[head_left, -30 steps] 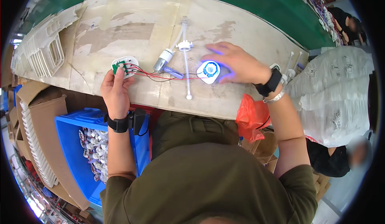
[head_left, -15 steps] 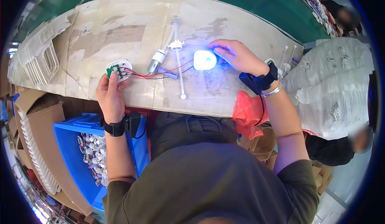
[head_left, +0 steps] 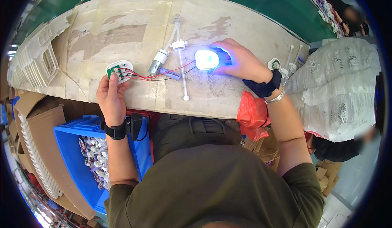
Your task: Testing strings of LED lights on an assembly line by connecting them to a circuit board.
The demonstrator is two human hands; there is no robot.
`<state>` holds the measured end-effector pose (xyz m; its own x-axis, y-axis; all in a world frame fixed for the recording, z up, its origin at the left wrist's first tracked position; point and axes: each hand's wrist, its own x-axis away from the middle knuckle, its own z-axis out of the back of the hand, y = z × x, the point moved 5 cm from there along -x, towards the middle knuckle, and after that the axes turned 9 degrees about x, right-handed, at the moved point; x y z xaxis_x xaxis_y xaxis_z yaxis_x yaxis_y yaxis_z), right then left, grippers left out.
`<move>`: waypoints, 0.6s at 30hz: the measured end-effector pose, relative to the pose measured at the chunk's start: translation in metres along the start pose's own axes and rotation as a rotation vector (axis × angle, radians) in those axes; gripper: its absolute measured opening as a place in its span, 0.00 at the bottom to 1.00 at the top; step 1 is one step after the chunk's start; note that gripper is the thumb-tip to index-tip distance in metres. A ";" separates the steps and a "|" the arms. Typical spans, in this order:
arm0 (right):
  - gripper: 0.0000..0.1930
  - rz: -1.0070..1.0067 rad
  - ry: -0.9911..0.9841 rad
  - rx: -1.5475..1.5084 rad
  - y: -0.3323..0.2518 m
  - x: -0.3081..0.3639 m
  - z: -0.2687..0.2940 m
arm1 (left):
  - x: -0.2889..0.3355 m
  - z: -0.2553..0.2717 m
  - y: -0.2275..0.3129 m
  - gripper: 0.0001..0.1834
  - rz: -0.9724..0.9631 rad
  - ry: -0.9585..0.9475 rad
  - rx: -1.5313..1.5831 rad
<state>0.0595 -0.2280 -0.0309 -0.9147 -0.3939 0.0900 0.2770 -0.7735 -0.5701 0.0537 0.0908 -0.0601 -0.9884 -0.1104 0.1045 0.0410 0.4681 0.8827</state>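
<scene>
1. Running across the upper half of the frame, the worn cardboard-covered bench [head_left: 122, 28] has its near edge just above the person's lap; bare surface lies open in the upper left and upper middle, while white bagged goods [head_left: 339, 85] crowd the right edge.
2. Below the bench edge at lower left sits a blue crate [head_left: 73, 146] of small parts, beside brown cartons [head_left: 36, 122]; a red bag [head_left: 251, 113] hangs at the edge near the right forearm.
3. The left hand [head_left: 110, 99], left of centre, has its fingers closed on a round white disc with a green circuit board [head_left: 116, 70], pressing it on the bench.
4. Red and black wires [head_left: 143, 75] run from the board rightward to a small silver motor [head_left: 157, 62], whose long axis tilts toward upper right.
5. A white tube with a fitting [head_left: 181, 64] lies nearly vertical in the frame, its lower end close to the bench edge.
6. The right hand [head_left: 241, 62], right of centre, rests with fingers spread over the side of a glowing blue-white lamp module [head_left: 206, 59]; touching it, not clamped.
</scene>
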 end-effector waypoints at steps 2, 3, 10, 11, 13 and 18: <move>0.32 -0.002 0.033 0.127 -0.004 0.000 -0.004 | 0.000 0.000 0.000 0.10 0.000 0.002 -0.004; 0.32 -0.003 0.033 0.125 -0.006 0.000 -0.005 | 0.000 0.000 0.000 0.10 -0.005 0.001 -0.004; 0.32 -0.064 0.065 0.275 -0.011 -0.001 -0.007 | -0.001 -0.001 -0.001 0.10 -0.004 -0.002 -0.013; 0.31 -0.063 0.060 0.283 -0.010 -0.001 -0.008 | -0.001 -0.001 0.000 0.10 -0.005 -0.002 -0.014; 0.30 -0.059 0.055 0.281 -0.010 0.000 -0.008 | 0.000 -0.001 0.000 0.10 -0.008 -0.004 -0.020; 0.28 -0.050 0.050 0.274 -0.009 0.002 -0.010 | 0.003 -0.001 0.000 0.10 -0.007 -0.004 -0.019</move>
<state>0.0524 -0.2169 -0.0334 -0.9409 -0.3317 0.0681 0.2937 -0.8996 -0.3231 0.0507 0.0895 -0.0597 -0.9892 -0.1106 0.0962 0.0364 0.4505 0.8921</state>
